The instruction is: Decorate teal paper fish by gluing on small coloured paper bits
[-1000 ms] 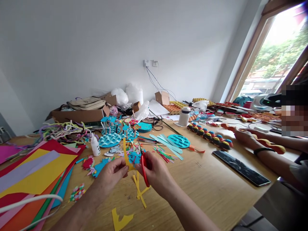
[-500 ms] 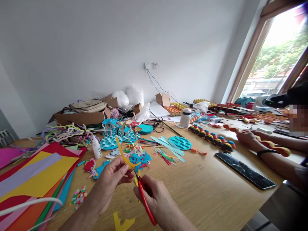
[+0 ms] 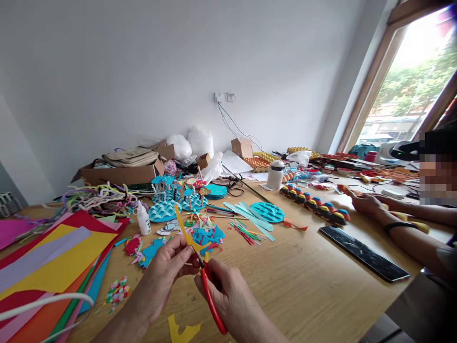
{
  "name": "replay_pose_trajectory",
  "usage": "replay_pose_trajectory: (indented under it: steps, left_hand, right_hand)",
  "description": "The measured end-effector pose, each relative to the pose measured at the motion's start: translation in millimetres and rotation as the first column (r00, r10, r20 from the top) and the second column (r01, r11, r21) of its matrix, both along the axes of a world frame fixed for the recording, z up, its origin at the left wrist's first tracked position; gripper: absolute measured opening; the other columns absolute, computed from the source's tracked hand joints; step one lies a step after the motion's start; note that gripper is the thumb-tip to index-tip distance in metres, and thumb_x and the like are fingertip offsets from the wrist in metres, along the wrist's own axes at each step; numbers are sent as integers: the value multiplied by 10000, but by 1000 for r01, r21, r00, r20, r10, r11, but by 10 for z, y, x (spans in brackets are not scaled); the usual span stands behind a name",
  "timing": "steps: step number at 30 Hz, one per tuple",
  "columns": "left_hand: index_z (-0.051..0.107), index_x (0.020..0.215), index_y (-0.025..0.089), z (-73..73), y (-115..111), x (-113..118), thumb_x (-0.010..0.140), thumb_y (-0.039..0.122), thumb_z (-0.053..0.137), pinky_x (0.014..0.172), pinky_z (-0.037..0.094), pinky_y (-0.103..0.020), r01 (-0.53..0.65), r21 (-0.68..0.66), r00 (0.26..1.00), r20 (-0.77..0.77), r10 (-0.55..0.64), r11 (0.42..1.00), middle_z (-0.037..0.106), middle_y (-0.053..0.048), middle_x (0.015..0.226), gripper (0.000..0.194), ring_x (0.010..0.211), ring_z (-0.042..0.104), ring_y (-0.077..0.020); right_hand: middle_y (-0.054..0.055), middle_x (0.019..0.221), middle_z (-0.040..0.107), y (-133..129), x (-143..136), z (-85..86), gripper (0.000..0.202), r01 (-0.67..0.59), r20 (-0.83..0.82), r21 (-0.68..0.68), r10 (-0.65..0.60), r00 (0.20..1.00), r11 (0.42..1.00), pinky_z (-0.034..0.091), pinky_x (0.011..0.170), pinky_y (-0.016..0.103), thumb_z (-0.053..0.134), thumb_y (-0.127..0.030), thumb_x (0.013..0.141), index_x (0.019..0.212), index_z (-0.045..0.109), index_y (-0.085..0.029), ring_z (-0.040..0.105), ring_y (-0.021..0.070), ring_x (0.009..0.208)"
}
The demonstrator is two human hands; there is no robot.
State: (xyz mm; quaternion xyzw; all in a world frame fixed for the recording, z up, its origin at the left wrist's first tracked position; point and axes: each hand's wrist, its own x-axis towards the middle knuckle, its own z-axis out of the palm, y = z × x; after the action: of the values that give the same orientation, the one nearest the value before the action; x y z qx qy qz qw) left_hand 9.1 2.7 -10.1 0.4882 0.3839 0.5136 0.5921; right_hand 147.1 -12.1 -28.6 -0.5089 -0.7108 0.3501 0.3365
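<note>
Between thumb and fingers, my left hand (image 3: pixel 173 264) pinches a yellow piece of paper (image 3: pixel 183 227) whose narrow strip sticks up and away from me. My right hand (image 3: pixel 228 286) is closed round red-handled scissors (image 3: pixel 211 300). Their blades point up and left and meet the lower part of the yellow paper, beside my left fingertips. A small yellow scrap shows just above my right fingers. On the wooden table below my hands lies a yellow paper offcut (image 3: pixel 183 328) with a curved notch.
Coloured paper sheets (image 3: pixel 53 257) are piled at the left. A white glue bottle (image 3: pixel 143 219), blue paper scraps (image 3: pixel 209 236) and a blue wavy disc (image 3: pixel 267 212) lie beyond my hands. A phone (image 3: pixel 364 252) rests at the right, near another person's hands (image 3: pixel 369 205).
The scissors and my right hand have shifted slightly left, and the blades sit closer to my left fingers. At the right, the other person's hands have turned the piece they hold.
</note>
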Motion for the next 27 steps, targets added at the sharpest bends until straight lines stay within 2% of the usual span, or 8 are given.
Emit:
replay_pose_trajectory:
  steps: [8,17,27]
  left_hand:
    - [611,804,186,-45,3,-14,754,303,602,660,485,-267,12,12,1000,19,-12,1000,629,-5,737,128,692,581,-145]
    - [618,794,188,-34,-7,-13,747,308,607,664,483,-265,10,11,1000,11,-10,1000,636,-4,733,129,677,576,-139]
    - [596,776,181,-27,2,-74,772,327,578,668,490,-267,16,11,998,-64,-16,1000,614,-7,729,147,708,568,-143]
  right_hand:
    - [-43,515,359,17,-20,-79,256,20,13,49,-21,1000,999,213,444,195,421,-355,770,588,388,-178,273,79,488]
    - [-29,516,403,31,-9,-105,282,43,68,90,-49,996,995,207,443,196,433,-377,772,581,424,-170,284,77,471]
    - [-32,515,419,51,55,-194,276,13,128,178,-36,991,984,212,455,189,443,-359,793,594,434,-168,287,70,465]
